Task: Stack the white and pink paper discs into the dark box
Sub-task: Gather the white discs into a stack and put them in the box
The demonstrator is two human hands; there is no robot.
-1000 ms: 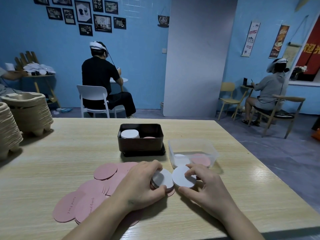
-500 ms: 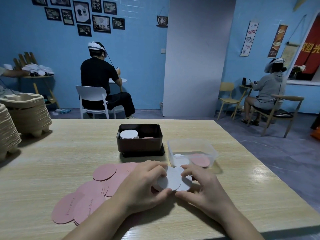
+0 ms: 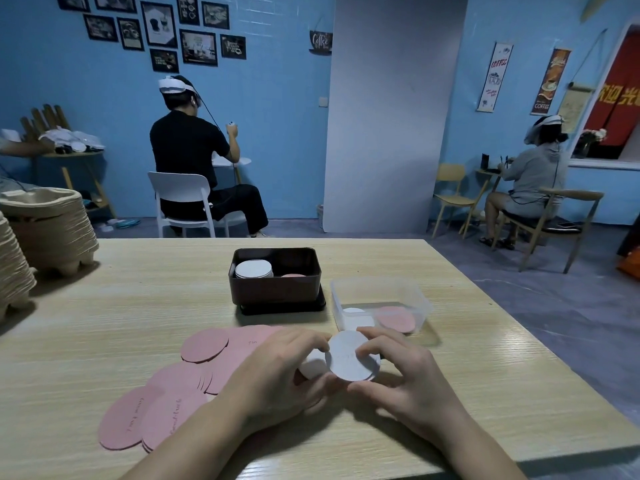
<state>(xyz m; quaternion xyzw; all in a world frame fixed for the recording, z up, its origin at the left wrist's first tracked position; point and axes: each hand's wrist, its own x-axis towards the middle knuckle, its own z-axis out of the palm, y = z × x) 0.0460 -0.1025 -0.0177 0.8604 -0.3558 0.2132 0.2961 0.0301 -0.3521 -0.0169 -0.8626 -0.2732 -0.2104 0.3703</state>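
Both hands meet over a small stack of white discs (image 3: 349, 362) near the table's front. My left hand (image 3: 277, 379) grips the stack from the left, thumb below and fingers on its upper edge. My right hand (image 3: 401, 379) pinches the same stack from the right, with its index finger curled over the top disc. Several pink discs (image 3: 204, 346) lie fanned out on the table to the left, partly under my left wrist. The dark box (image 3: 277, 289) stands behind the hands. It holds a white stack (image 3: 254, 269) on its left and a pink disc (image 3: 294, 275) on its right.
A clear plastic tub (image 3: 381, 289) right of the dark box holds a white and a pink disc. Stacks of pulp trays (image 3: 45, 226) sit at the table's left edge. Two seated people and chairs are beyond the table.
The two separate white discs have been brought together into one stack held between both hands, and the stack has lifted slightly and tilted toward me.
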